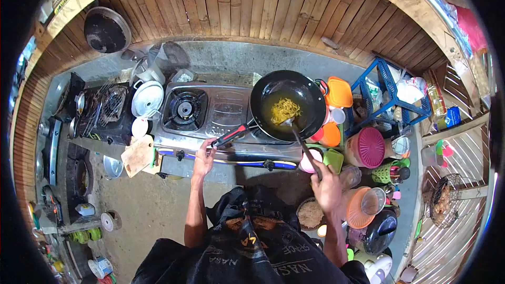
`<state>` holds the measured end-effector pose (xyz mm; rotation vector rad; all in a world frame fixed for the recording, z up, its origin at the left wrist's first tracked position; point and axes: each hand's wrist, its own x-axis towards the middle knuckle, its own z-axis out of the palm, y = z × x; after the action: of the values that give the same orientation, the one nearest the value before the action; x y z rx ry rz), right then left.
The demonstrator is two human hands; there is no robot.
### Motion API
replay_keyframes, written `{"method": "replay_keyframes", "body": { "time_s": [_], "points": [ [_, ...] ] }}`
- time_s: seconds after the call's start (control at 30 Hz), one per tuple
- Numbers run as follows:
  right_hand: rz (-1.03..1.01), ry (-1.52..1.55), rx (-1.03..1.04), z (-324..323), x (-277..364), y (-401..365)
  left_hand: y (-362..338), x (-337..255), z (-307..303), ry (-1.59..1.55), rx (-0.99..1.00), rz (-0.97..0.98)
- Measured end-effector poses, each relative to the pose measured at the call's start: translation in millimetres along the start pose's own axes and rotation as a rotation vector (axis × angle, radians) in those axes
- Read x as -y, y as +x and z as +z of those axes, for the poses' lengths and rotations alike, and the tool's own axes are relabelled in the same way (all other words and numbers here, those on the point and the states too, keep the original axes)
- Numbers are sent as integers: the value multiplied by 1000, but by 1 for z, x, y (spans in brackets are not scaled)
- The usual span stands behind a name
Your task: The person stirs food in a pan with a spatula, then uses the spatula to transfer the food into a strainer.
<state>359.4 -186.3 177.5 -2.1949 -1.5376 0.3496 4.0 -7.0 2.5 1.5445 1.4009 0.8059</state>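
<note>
Concrete counter point(221, 58) bears gas stove point(221, 118), white pot point(147, 99), plastic containers point(365, 147).

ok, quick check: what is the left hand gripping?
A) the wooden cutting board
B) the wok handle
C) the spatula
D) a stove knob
B: the left hand is closed on the wok handle, while the right hand holds the spatula, its tip in the noodles.

Black wok point(302, 90) holding yellow noodles point(285, 109) sits on the stove point(223, 109) at right, spatula point(298, 138) tip inside.
</note>
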Motion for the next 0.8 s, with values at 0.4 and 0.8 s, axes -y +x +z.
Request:
{"method": "replay_keyframes", "body": {
  "time_s": [0.4,0.8],
  "points": [
    [94,-85,-150,71,17,33,1,0,-2,11,24,58],
    [69,42,-20,51,-7,-6,-7,-8,0,-18,1,12]
  ]
}}
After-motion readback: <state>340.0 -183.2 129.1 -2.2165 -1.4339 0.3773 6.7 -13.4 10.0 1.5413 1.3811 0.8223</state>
